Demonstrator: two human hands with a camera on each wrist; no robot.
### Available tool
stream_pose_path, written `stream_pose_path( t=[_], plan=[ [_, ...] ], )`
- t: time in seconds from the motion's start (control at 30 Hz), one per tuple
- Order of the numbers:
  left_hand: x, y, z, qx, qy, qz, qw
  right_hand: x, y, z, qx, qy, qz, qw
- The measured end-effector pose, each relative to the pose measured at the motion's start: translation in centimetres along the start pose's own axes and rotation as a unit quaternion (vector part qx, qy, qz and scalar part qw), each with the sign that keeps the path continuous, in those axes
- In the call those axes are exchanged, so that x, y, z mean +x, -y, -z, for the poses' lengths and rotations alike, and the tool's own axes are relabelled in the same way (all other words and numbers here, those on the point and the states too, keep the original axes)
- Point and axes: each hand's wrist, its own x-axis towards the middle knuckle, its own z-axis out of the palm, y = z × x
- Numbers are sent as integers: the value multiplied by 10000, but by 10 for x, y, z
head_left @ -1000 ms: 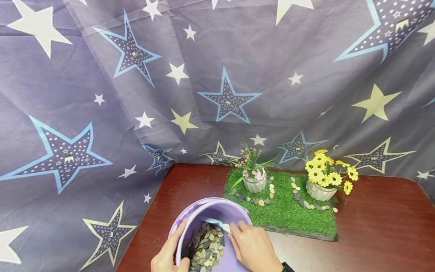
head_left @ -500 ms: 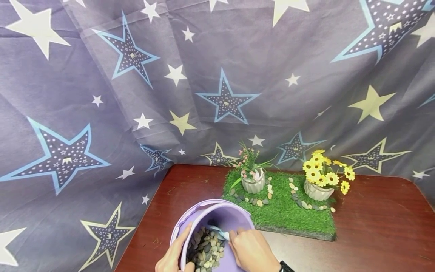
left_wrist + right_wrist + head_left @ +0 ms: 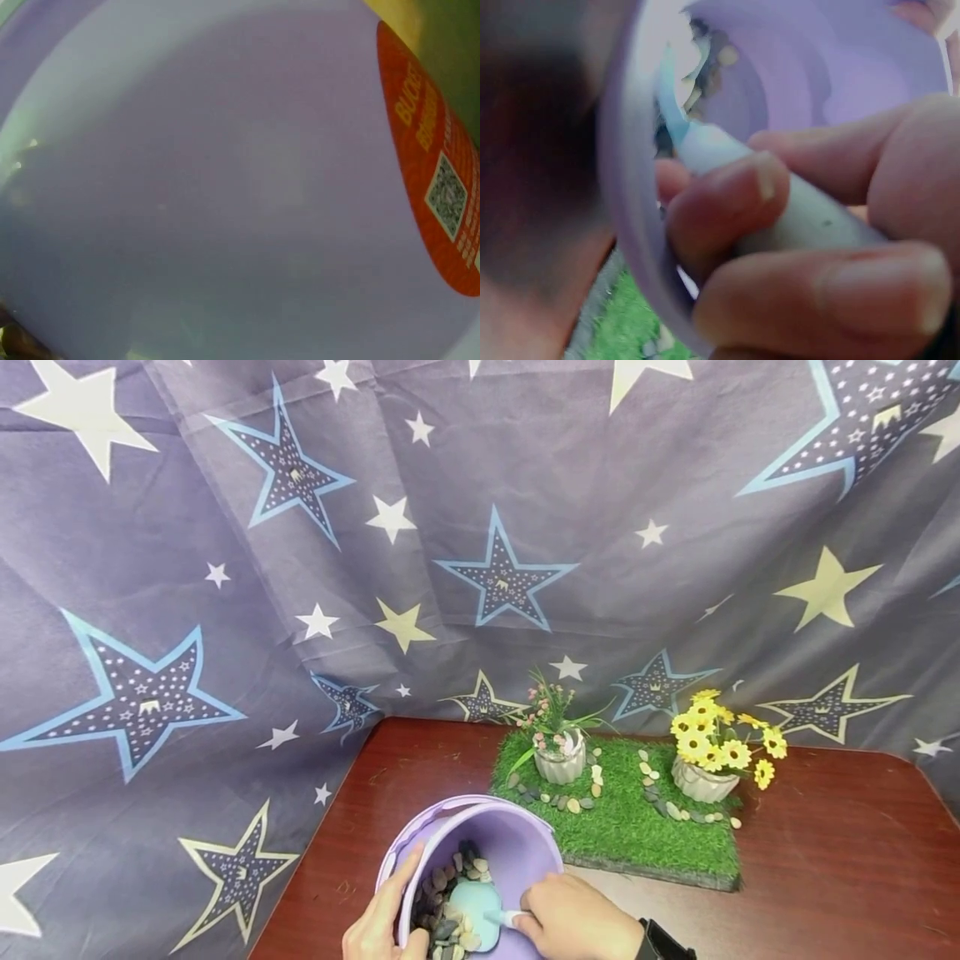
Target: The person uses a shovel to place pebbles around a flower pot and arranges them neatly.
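**Two hands at a lilac bucket of pebbles**

Two hands are seen at the near edge of a dark red table (image 3: 825,860), both working at a lilac bucket (image 3: 525,847) that is tipped with its mouth toward the person. The bucket's left rim is gripped by the left hand (image 3: 382,931), with the thumb hooked inside the rim and the fingers wrapped round the outer wall; the wrist comes up from the bottom edge of the head view. In the left wrist view only the lilac wall (image 3: 225,187) and an orange label (image 3: 435,172) with a printed code are shown, so the fingers themselves cannot be made out there.

A small pale blue scoop (image 3: 472,906) is held by the right hand (image 3: 577,922), whose fingers are curled round the white handle (image 3: 780,202). The hand is reached in over the bucket's right rim, knuckles up, with a dark watch strap (image 3: 663,943) at the wrist. The scoop's blade is laid on the pebbles (image 3: 442,893) heaped in the lower left part of the bucket. In the right wrist view the handle is seen pinched between the thumb and the bent fingers (image 3: 727,202), with the blade pointing into the bucket.

Just beyond the bucket a mat of artificial grass (image 3: 622,827) is laid on the table. Two ribbed pots are stood on it, one with pink flowers (image 3: 558,752) and one with yellow flowers (image 3: 708,760), each with a curved row of pebbles before it. A star-printed cloth (image 3: 300,568) is hung behind and to the left.
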Motion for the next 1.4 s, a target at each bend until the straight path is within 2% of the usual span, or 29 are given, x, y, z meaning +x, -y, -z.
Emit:
stream_pose_path(
  t=[0.1, 0.17, 0.27, 0.4, 0.53, 0.67, 0.8, 0.97, 1.2, 1.4],
  plan=[
    [0, 0, -2, -20, -73, -333, 9994, -4, -4, 2, 658, 242, -248, 9972],
    [1, 0, -3, -27, -112, -370, 9992, -7, -7, 5, 1010, 294, -309, 9940],
    [1, 0, -1, -51, -79, -107, 9999, -12, -11, 10, 1387, 234, -275, 9897],
    [3, 1, 0, -98, 50, 230, 9997, -15, -17, 18, 1637, 163, -100, 9863],
    [4, 1, 2, -91, 60, 394, 9992, -18, -20, 25, 1649, 22, 104, 9863],
    [5, 3, 4, -126, -63, 492, 9987, -21, -19, 28, 1271, -488, 184, 9905],
    [5, 6, 4, -215, -119, 454, 9987, -21, -17, 24, 857, -916, 39, 9921],
    [6, 8, 5, -295, 67, 368, 9989, -18, -14, 17, 513, -1293, -157, 9901],
    [7, 8, 6, -351, 82, 385, 9986, -18, -16, 14, 1181, -1272, -549, 9833],
    [7, 8, 7, -466, -50, 538, 9975, -21, -13, 13, 1052, -1489, -574, 9816]
  ],
)
